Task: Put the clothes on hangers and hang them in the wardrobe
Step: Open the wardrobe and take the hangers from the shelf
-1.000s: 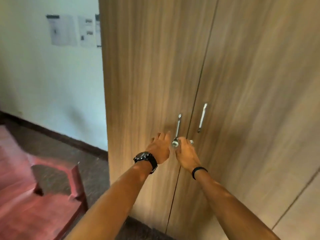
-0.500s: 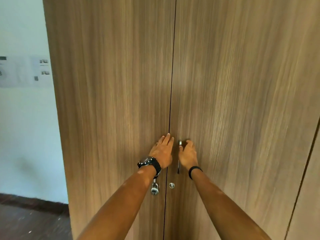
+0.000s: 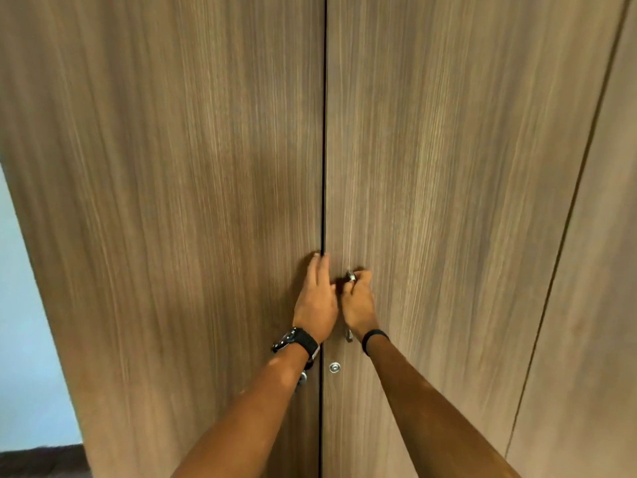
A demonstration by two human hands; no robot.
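Wood-grain wardrobe [image 3: 172, 201] doors closed; right hand [image 3: 358, 301] grips handle [image 3: 350, 276].

Closed wardrobe doors [image 3: 206, 201], right hand [image 3: 358, 301] gripping handle [image 3: 350, 276] (left hand [image 3: 317, 298] flat)

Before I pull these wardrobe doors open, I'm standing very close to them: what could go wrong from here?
1. Your left hand lies flat with its fingertips on the gap between the doors; they could get pinched if the right door moves first.
2. Your right hand curls round the metal handle, but the left handle is hidden, so the pull may be uneven.
3. The doors might swing into you.
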